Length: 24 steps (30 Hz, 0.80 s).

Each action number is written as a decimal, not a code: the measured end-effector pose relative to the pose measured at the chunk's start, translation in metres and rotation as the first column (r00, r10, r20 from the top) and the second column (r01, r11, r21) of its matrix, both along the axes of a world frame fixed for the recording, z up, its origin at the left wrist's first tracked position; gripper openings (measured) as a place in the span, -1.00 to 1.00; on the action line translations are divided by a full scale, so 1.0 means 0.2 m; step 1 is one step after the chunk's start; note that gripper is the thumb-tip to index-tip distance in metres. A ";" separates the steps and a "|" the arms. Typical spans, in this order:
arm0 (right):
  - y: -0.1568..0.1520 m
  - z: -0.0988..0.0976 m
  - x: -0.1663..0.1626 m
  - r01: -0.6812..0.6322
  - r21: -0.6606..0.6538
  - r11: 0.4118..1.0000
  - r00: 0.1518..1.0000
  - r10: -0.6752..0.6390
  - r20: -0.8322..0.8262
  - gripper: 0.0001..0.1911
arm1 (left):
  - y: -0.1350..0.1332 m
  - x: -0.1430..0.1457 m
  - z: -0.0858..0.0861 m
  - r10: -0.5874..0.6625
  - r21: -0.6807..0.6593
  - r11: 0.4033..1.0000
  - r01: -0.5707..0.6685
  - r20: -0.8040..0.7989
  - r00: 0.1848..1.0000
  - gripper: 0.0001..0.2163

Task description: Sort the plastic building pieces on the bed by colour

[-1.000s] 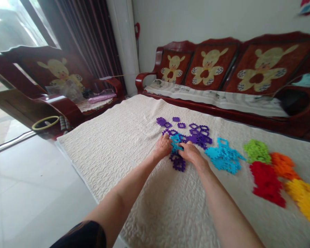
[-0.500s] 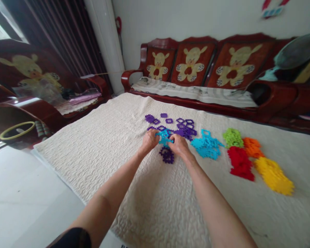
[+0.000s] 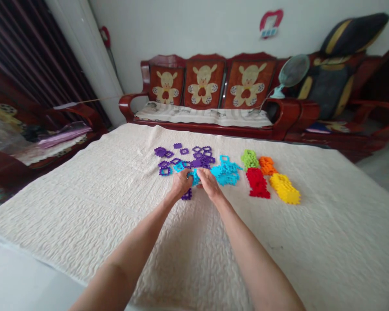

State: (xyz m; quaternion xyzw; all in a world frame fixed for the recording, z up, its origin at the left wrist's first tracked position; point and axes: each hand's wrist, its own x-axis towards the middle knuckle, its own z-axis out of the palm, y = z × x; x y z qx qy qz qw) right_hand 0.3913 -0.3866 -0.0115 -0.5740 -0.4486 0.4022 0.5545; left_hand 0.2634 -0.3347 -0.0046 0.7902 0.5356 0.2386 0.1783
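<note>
My left hand [image 3: 180, 182] and my right hand [image 3: 208, 182] meet over a cream quilted mat [image 3: 116, 207], fingers closed together on a blue toothed plastic piece [image 3: 194, 176]. A purple piece [image 3: 186, 196] lies just under my left hand. Several loose purple pieces [image 3: 184, 156] are scattered beyond my hands. To the right lie sorted heaps: blue pieces [image 3: 227, 170], green pieces [image 3: 249, 158], orange pieces [image 3: 266, 164], red pieces [image 3: 256, 182] and yellow pieces [image 3: 285, 188].
A dark red wooden sofa [image 3: 210, 93] with bear cushions stands behind the mat. A small fan [image 3: 290, 73] and a dark bag [image 3: 333, 73] rest at the right. A wooden chair [image 3: 52, 129] with clutter is at the left.
The head view has swung right and pulled back, showing more of the mat and sofa. My hands stay together on the blue piece, now slightly nearer the purple piece below them.
</note>
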 end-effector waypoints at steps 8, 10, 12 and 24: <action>-0.07 -0.10 0.25 0.197 0.036 0.980 0.949 -0.200 0.244 -0.57 | -0.09 0.15 0.00 -0.167 -0.099 0.978 0.181 0.133 0.977 -0.71; -0.08 -0.10 0.34 0.245 0.032 0.969 0.919 -0.242 0.311 -0.56 | -0.08 0.16 0.00 -0.200 -0.104 0.970 0.220 0.174 0.964 -0.67; -0.09 -0.09 0.43 0.292 0.015 0.956 0.881 -0.275 0.385 -0.57 | -0.05 0.14 0.00 -0.184 -0.057 0.979 0.195 0.156 0.970 -0.67; -0.06 -0.15 0.33 0.085 0.582 0.809 0.623 -0.499 0.602 -0.68 | 0.33 -0.19 -0.02 0.041 0.131 0.991 0.002 -0.319 0.947 -0.74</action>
